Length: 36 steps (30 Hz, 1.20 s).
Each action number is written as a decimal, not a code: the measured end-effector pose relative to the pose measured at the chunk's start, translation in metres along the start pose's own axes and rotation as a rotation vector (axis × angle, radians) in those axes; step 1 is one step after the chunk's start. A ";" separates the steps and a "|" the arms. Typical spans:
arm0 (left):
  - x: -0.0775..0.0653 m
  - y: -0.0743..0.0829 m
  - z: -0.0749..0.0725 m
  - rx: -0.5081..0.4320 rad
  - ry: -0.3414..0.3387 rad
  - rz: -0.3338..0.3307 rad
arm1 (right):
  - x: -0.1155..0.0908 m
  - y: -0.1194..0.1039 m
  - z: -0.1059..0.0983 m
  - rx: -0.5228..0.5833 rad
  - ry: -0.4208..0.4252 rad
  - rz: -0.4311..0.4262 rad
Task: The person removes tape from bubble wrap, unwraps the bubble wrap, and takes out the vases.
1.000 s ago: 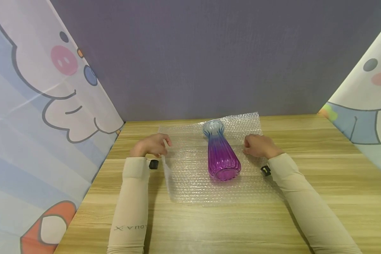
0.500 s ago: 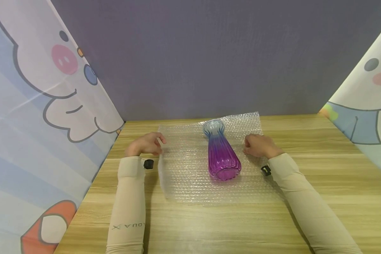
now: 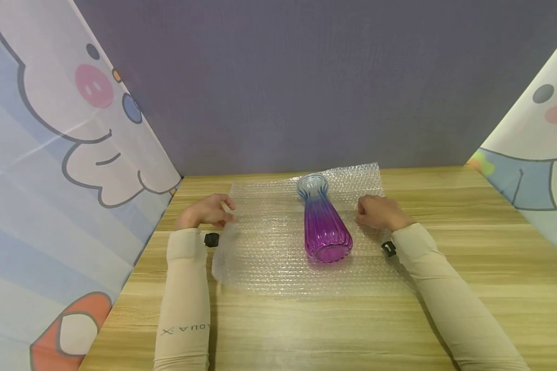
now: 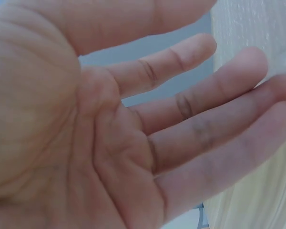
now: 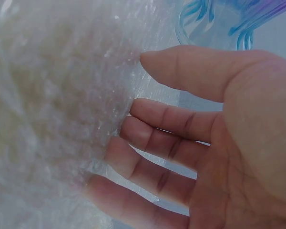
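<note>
A ribbed glass vase (image 3: pixel 325 226), blue at its flared mouth and purple at its base, lies on its side on a sheet of clear bubble wrap (image 3: pixel 274 257) in the head view. At the sheet's left edge is my left hand (image 3: pixel 206 211); its palm and extended fingers (image 4: pixel 200 105) fill the left wrist view, thumb apart from them. On the right side of the sheet, just right of the vase, rests my right hand (image 3: pixel 379 212). Its slightly bent fingertips (image 5: pixel 119 152) touch the wrap in the right wrist view, the thumb standing apart from the index finger.
The sheet lies on a wood-grain table (image 3: pixel 278 335). A grey panel (image 3: pixel 278 87) stands along the back edge. Cartoon-printed cloths border the table on the left (image 3: pixel 88 170) and right (image 3: pixel 534 154). A small black camera (image 3: pixel 211 239) is worn at the left wrist.
My left hand has shifted left, and the bubble wrap's near-left edge has spread outward with it. The right hand and the vase stay where they were.
</note>
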<state>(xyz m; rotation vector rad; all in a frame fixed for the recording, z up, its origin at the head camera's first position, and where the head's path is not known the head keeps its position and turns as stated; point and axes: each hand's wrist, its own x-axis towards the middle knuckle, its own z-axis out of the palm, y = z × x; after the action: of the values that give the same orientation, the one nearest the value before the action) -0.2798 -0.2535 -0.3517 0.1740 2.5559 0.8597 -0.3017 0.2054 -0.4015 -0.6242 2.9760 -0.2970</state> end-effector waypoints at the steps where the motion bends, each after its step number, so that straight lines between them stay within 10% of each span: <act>1: 0.000 -0.001 -0.001 0.003 -0.004 -0.002 | 0.000 0.000 0.000 -0.002 0.001 -0.001; 36: 0.005 -0.014 0.004 0.011 -0.061 -0.056 | 0.001 0.000 0.000 -0.006 -0.010 -0.004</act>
<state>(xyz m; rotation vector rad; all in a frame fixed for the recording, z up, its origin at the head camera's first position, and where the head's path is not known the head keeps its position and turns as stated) -0.2825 -0.2616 -0.3648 0.1292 2.4968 0.8069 -0.3029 0.2053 -0.4017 -0.6303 2.9679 -0.2839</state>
